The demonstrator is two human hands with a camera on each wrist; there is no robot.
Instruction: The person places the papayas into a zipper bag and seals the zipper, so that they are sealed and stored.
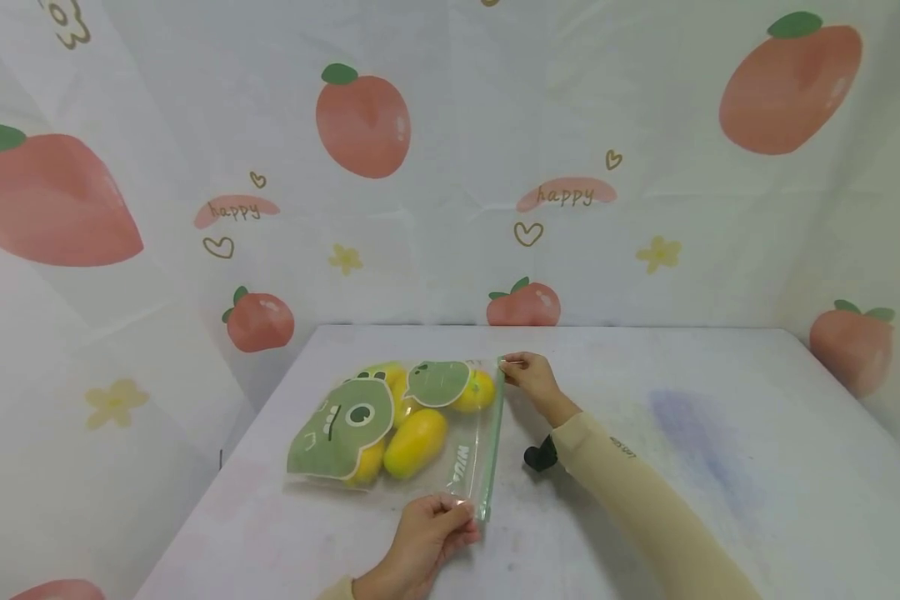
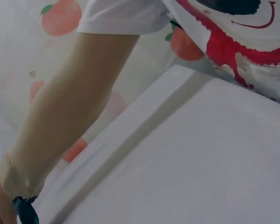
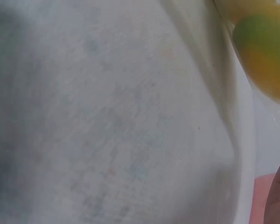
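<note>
A clear zip bag (image 1: 461, 454) printed with green cartoon dinosaurs lies on the table, its green zip edge facing right. Inside it are several yellow fruits; one mango-like fruit (image 1: 416, 443) shows plainly in the middle, and a rounder one (image 1: 476, 392) sits near the zip. My left hand (image 1: 429, 537) pinches the bag's near corner beside the lower end of the zip. At the far end of the zip, my right hand (image 1: 532, 379) pinches the other corner. The right wrist view catches a blurred green-yellow fruit (image 3: 263, 53) at its upper right.
A black strap-like piece (image 1: 542, 455) shows beside the right sleeve. The white table (image 1: 630, 367) meets a fruit-printed cloth backdrop (image 1: 450, 233) at its back and left edges. In the left wrist view are a sleeved arm (image 2: 67, 102) and a printed shirt (image 2: 242, 42).
</note>
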